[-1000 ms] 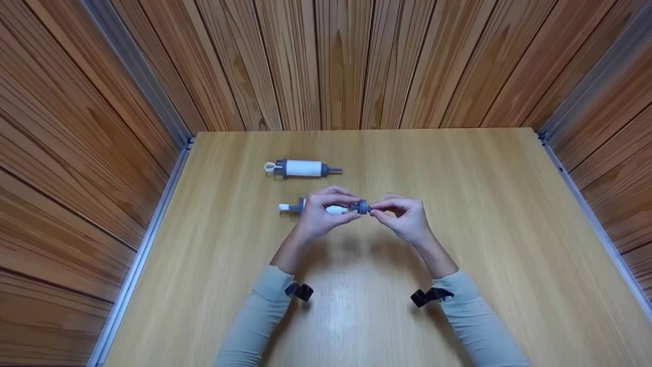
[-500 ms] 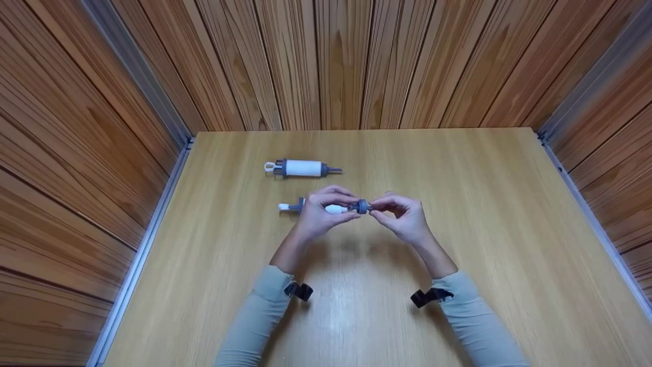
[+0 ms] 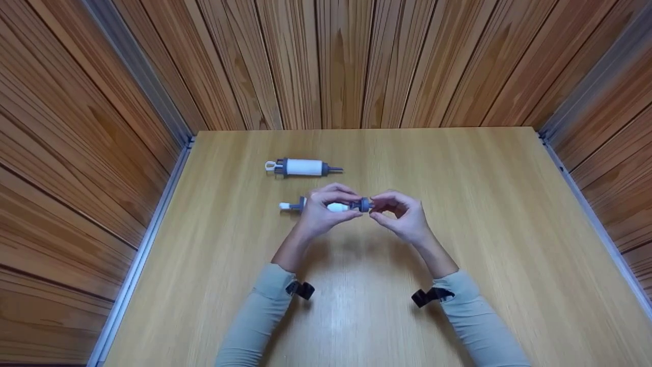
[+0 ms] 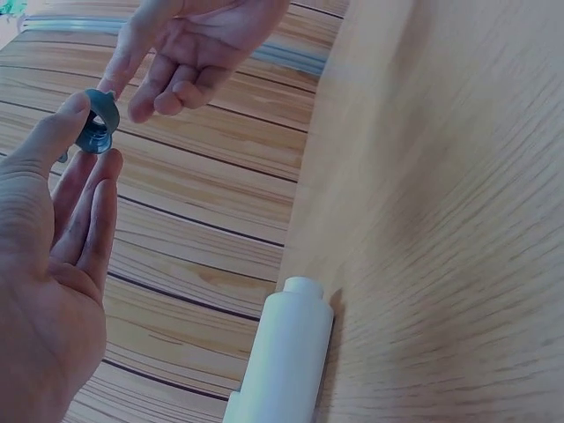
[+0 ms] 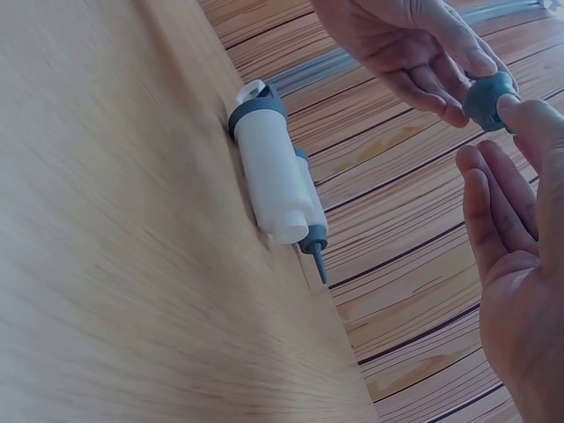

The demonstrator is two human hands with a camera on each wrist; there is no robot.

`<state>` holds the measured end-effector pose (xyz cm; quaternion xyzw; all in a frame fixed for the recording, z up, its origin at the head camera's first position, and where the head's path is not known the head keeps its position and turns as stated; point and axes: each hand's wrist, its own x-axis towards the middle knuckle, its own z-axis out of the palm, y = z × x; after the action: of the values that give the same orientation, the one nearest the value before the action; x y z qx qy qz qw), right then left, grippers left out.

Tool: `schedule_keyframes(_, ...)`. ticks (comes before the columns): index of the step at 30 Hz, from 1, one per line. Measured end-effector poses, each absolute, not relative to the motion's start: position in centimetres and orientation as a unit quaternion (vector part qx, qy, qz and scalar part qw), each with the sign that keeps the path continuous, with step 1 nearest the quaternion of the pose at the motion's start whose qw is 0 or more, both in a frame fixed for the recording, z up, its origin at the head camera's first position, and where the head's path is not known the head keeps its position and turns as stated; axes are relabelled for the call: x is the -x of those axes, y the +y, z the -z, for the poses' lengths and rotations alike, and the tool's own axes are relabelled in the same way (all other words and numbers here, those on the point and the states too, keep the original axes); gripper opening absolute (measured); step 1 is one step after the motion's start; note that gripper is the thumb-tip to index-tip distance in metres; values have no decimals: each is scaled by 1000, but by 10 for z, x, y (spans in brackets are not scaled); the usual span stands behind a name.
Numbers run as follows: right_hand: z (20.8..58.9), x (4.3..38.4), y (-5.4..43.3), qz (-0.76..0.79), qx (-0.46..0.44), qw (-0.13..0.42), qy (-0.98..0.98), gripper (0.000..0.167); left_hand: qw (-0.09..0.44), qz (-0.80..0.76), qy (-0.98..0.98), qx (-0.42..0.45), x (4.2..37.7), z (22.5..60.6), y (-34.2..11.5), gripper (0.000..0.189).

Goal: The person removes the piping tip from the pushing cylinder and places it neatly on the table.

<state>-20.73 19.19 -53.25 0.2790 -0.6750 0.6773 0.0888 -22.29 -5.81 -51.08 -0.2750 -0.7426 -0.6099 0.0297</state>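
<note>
Between my two hands, above the table, is a small hollow grey nozzle cap [image 3: 363, 205], its thin tip pointing right in the head view. My left hand [image 3: 326, 208] holds it by thumb and fingers; the cap [image 4: 99, 122] shows its round opening in the left wrist view. Thumb and index finger of my right hand [image 3: 402, 215] are curled at the tip end, and in the right wrist view that thumb lies against the cap [image 5: 487, 99]. Below the left hand lies a white cylinder [image 3: 337, 207] with a bare neck and a grey collar, partly hidden by the hand.
Farther back on the wooden table [image 3: 458, 168] lies a similar white cylinder [image 3: 304, 167], with a grey nozzle at its right end and a white loop handle at its left. Wood-panelled walls [image 3: 341, 66] stand behind and on both sides.
The right thumb and index finger have spread a little around the cap's tip, and the cap has turned slightly. The left hand stays nearly still; both cylinders lie as before.
</note>
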Motion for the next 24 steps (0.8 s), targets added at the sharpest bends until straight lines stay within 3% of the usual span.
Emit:
schedule_keyframes(16, 533, 206, 187, -690, -289, 88, -658, 32, 12, 599, -755, 268, 220, 508, -52, 28)
schedule_keyframes(24, 535, 209, 186, -700, -275, 102, -652, 32, 52, 592, -750, 291, 223, 510, -52, 28)
